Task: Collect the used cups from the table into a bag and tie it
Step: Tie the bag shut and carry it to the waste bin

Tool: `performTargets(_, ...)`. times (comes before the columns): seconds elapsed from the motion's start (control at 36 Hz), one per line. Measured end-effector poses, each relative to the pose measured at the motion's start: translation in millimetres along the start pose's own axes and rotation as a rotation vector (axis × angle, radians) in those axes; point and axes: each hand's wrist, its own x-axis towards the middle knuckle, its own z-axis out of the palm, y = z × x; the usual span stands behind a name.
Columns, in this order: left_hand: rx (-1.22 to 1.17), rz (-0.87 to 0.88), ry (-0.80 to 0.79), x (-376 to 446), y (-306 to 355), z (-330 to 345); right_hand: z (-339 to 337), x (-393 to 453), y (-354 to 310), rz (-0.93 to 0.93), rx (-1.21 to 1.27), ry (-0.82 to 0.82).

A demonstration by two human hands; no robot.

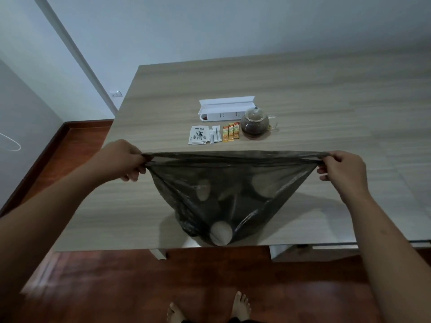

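Note:
A dark, half-transparent plastic bag [229, 183] hangs above the near part of the wooden table [163, 94], its bottom resting near the table's front edge. Pale paper cups [220, 233] show through the plastic, one at the bottom and others higher up. My left hand [126, 159] pinches the left end of the bag's mouth. My right hand [341, 167] pinches the right end. The mouth is pulled flat and taut between them.
Farther back on the table stand a glass teapot [254, 123] with dark tea, a white power strip box [226, 109], tea packets [198, 135], white sachets [215, 134] and orange sachets [231, 132]. Red-brown floor and my bare feet [210, 308] lie below the table edge.

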Motion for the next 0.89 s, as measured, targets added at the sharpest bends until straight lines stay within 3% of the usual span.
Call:
performTargets(0.08, -0.376, 0.141, 0.029, 0.8, 0.1, -2.4, -5.0, -0.9, -9.8, -0.037, 0.231, -0.025)
performTargets(0.17, -0.886, 0.218, -0.075, -2.1, 1.6, 11.2, -1.7, -3.3, -16.2, 0.014, 0.647, -0.102)
performTargets(0.25, -1.365, 0.225, -0.196, -5.0, 10.5, 38.8, 11.5, -10.0, -23.2, 0.127, 1.05, -0.294)
performTargets(0.31, -1.619, 0.169, -0.173, -4.8, 19.6, 59.0, 21.8, -16.7, -26.6, 0.199, 1.179, -0.423)
performTargets(0.39, -1.853, -0.017, -0.058, -1.9, 32.1, 86.4, 37.3, -28.9, -33.3, 0.266, 1.255, -0.449)
performTargets(0.53, -1.936, -0.234, 0.03, 2.4, 50.7, 111.9, 59.3, -34.8, -39.3, 0.422, 1.388, -0.204)
performTargets(0.67, -1.828, -0.243, -0.071, 9.0, 59.9, 121.6, 74.3, -34.8, -40.6, 0.468, 1.351, -0.29)
performTargets(0.78, -1.683, -0.106, -0.206, 3.7, 56.5, 121.0, 78.6, -33.8, -40.1, 0.485, 1.341, -0.297)
performTargets(0.89, -1.59, -0.065, -0.208, 2.7, 46.4, 129.1, 70.6, -34.2, -31.6, 0.459, 1.261, -0.321)
